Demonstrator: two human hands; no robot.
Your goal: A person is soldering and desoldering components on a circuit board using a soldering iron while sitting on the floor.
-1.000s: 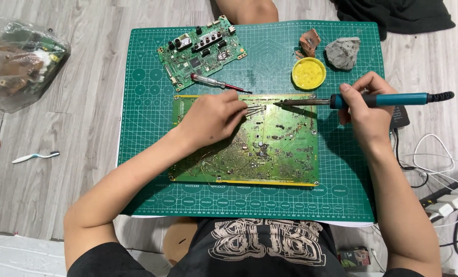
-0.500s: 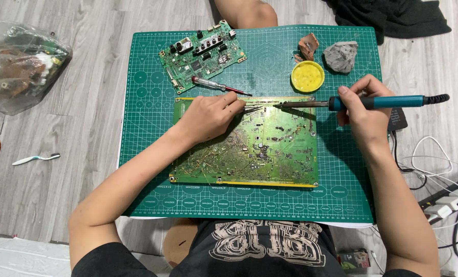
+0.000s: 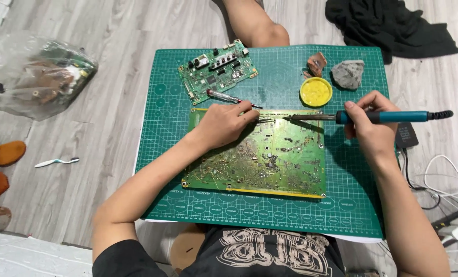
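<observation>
A large green circuit board (image 3: 262, 156) lies flat in the middle of a green cutting mat (image 3: 362, 205) spread on the wooden floor (image 3: 111, 118); the board's near edge runs parallel to the mat's near edge.

The right hand (image 3: 368, 125) is closed around the teal handle of a soldering iron (image 3: 377, 117), fingers wrapped tight. The iron lies nearly level, its metal tip pointing left and reaching the board close to its far edge. Its black cord end sticks out toward the mat's right edge.

The left hand (image 3: 224, 123) rests on the board's far left corner, fingers curled shut and pinching something thin and metallic — tweezers or solder wire, too small to tell — whose end points right toward the iron's tip. The two ends sit just beside each other; whether they touch cannot be made out.

Just beyond the left hand a small screwdriver (image 3: 229, 97) lies on the mat. A smaller circuit board (image 3: 216, 69) sits tilted near the mat's far left corner. Toward the far right corner stand a round yellow tin (image 3: 316, 92), a small brown part (image 3: 317, 63) and a grey lump (image 3: 348, 73).

Off the mat — a clear plastic bag (image 3: 39, 77) of boards to the left, a white toothbrush (image 3: 57, 162) on the floor, a black cloth (image 3: 393, 23) beyond the far right corner, and cables (image 3: 444, 190) to the right.
</observation>
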